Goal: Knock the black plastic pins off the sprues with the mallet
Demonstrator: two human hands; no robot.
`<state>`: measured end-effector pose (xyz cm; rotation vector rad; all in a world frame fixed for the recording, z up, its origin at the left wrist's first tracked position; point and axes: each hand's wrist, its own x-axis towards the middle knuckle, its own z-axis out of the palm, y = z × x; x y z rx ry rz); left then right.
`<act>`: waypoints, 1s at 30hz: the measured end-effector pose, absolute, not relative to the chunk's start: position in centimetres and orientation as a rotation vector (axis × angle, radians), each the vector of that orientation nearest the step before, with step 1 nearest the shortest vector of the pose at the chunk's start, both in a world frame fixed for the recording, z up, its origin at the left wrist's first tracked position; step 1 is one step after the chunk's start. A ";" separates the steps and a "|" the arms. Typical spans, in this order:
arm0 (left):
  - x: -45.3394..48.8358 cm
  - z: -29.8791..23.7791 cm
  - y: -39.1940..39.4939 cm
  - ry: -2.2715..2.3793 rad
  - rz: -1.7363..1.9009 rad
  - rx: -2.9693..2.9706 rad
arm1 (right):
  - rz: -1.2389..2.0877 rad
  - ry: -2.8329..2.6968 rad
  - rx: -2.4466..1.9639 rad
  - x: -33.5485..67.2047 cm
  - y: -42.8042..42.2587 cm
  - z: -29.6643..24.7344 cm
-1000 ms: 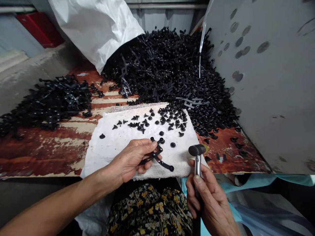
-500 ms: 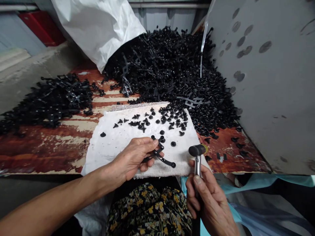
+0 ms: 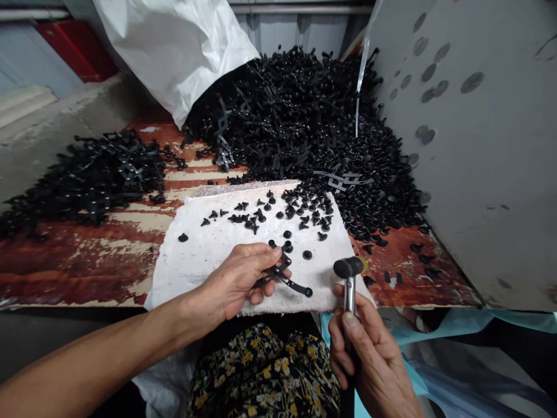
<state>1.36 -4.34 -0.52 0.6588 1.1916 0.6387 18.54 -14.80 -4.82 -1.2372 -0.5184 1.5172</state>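
Note:
My left hand (image 3: 243, 276) pinches a black jointed linkage (image 3: 298, 286) made of thin riveted bars with round ends. Part of it is hidden behind my fingers. It is held over the near half of a white cloth (image 3: 195, 273). My right hand (image 3: 369, 348) is wrapped round the handle of a small mallet (image 3: 348, 267), its head up, with one black face and one yellowish face. Small black studs with round flat heads, such as one stud (image 3: 307, 255) close to the linkage, lie scattered on the cloth.
A large heap of black parts (image 3: 296, 116) covers the back of the worn red table (image 3: 117, 261). A smaller pile of linkages (image 3: 104, 174) lies at the left. A white sack (image 3: 183, 52) leans over the heap, and a grey panel (image 3: 487, 162) borders the right side.
Both hands hold the same things in nearly the same place. Only a very slight shift of the whole view shows.

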 end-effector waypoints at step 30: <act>1.5 -0.6 -4.8 1.220 0.679 0.683 | 1.508 -0.509 -1.223 18.6 -14.6 -4.7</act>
